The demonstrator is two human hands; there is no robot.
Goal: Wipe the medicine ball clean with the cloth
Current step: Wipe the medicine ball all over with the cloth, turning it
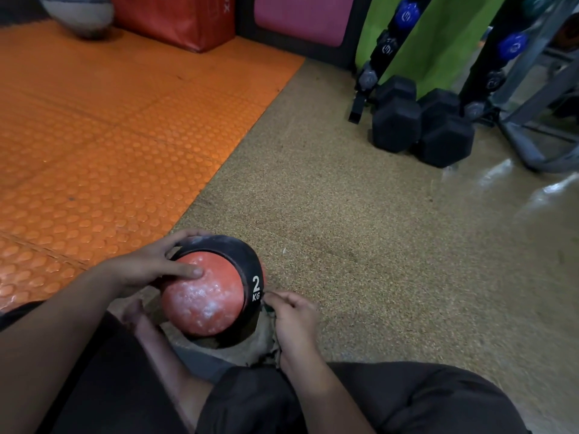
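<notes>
**Cloth sits under the ball's right flank, in the right hand**

Nearest the camera are the person's dark-clad legs (pixel 407 402), folded on the floor. Just beyond them the right hand (pixel 294 321) rests low against the floor, its fingers curled and pinching the cloth (pixel 266 336), a drab, frayed rag bunched beside and partly beneath the ball. How much cloth lies hidden under the ball cannot be told.

The medicine ball (pixel 206 296) sits just left of that hand, touching or nearly touching its fingertips. It is red with a black band marked "2 KG", and its near face, turned up toward the camera, is blotched with pale, chalky residue. A ball has no long axis; what counts here is the band, which arcs over the far and right side, leaving the dirty red cap facing the person.

The left hand (pixel 156 264) grips the ball from its upper left, fingers spread over the band's far rim and thumb pressed onto the red surface, so it serves as the steadying hand.

So the soiled patch lies up and to the left of the cloth hand, and the right hand is the nearer one to bring the rag onto it. Wiping looks barely begun, judging by the residue.

Beyond lie speckled tan flooring (pixel 344 198), an orange studded mat (pixel 109 136) to the left, and black hex dumbbells (pixel 423 126) by a rack farther off.
</notes>
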